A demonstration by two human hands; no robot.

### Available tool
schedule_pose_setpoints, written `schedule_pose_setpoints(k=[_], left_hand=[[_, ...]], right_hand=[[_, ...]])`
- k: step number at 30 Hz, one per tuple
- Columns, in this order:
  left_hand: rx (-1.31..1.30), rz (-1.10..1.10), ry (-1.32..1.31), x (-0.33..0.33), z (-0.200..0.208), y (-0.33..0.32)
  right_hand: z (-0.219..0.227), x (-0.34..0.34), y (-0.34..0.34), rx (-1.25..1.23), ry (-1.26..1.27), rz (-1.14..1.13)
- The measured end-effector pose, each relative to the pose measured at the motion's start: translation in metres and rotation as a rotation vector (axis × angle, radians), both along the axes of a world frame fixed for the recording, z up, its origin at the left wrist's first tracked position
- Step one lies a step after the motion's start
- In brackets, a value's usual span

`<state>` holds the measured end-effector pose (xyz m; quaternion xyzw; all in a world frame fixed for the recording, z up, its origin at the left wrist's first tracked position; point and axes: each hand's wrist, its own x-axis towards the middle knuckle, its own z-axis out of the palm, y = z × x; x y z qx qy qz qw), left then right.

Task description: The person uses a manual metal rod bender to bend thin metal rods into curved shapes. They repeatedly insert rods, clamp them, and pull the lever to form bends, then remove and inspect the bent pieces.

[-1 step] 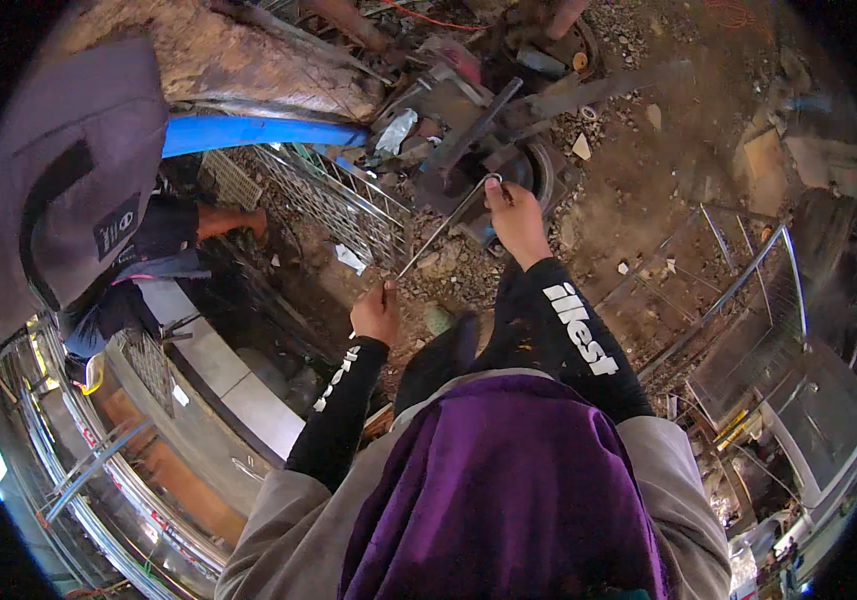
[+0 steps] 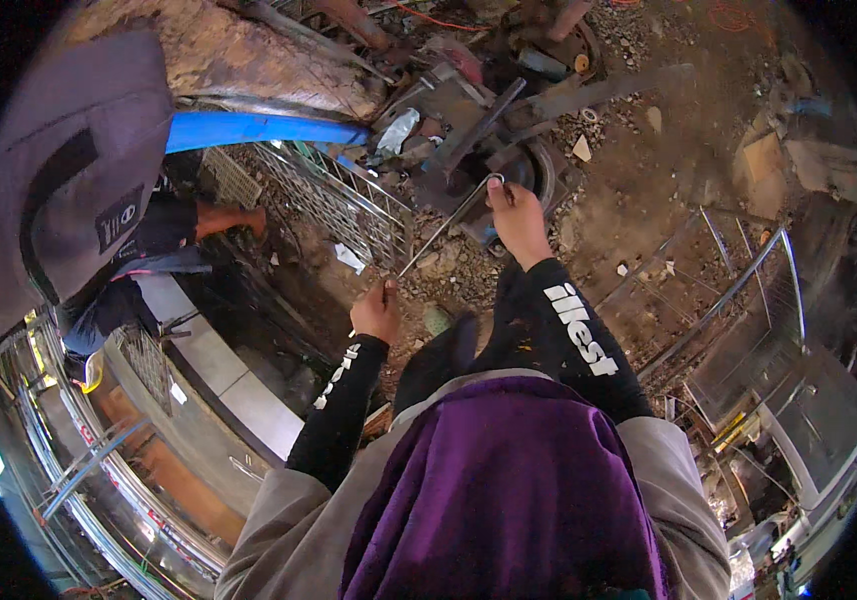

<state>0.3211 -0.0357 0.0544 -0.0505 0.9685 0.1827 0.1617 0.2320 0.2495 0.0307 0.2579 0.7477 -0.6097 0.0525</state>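
A thin metal rod (image 2: 446,228) slants between my two hands, with a small ring-like bend at its upper end. My right hand (image 2: 521,224) pinches it near that bend, thumb on top. Lower down, my left hand (image 2: 377,314) is closed at the rod's other end, its fingers curled. Just beyond my right hand is a dark round metal piece (image 2: 549,172). A thick metal bar (image 2: 479,125) lies at a slant over the scrap behind it.
A metal grille (image 2: 334,195) leans left of the rod, below a blue strip (image 2: 259,132). Another person's bare limb (image 2: 232,220) shows at left. A metal frame (image 2: 729,290) stands at right. Stones and scrap litter the dirt floor (image 2: 649,180). Long metal profiles (image 2: 114,480) lie lower left.
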Motion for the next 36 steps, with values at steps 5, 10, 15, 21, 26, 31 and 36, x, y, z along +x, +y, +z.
schedule_pose_setpoints(k=[5,10,15,21,26,31,36], left_hand=[[0.017,-0.042,0.003,-0.010,-0.001,-0.001],[0.071,-0.061,0.095,-0.016,-0.012,-0.005],[0.084,-0.078,0.125,-0.015,-0.014,-0.005],[0.089,-0.055,0.166,-0.005,-0.014,-0.003],[0.200,-0.137,-0.058,-0.016,0.001,-0.013],[0.226,-0.073,0.000,-0.014,0.003,-0.010],[0.181,-0.062,0.049,-0.006,-0.002,-0.010]], right_hand=[[-0.014,-0.003,-0.001,-0.152,-0.020,-0.089],[-0.014,-0.010,-0.005,-0.299,-0.071,-0.165],[-0.021,-0.008,-0.005,-0.405,-0.003,-0.183],[0.011,-0.009,0.007,-0.605,-0.166,-0.173],[0.018,-0.016,0.029,-0.604,-0.124,-0.079],[0.023,-0.024,0.034,-0.560,-0.179,-0.029],[0.023,-0.021,0.028,-0.544,-0.160,-0.084]])
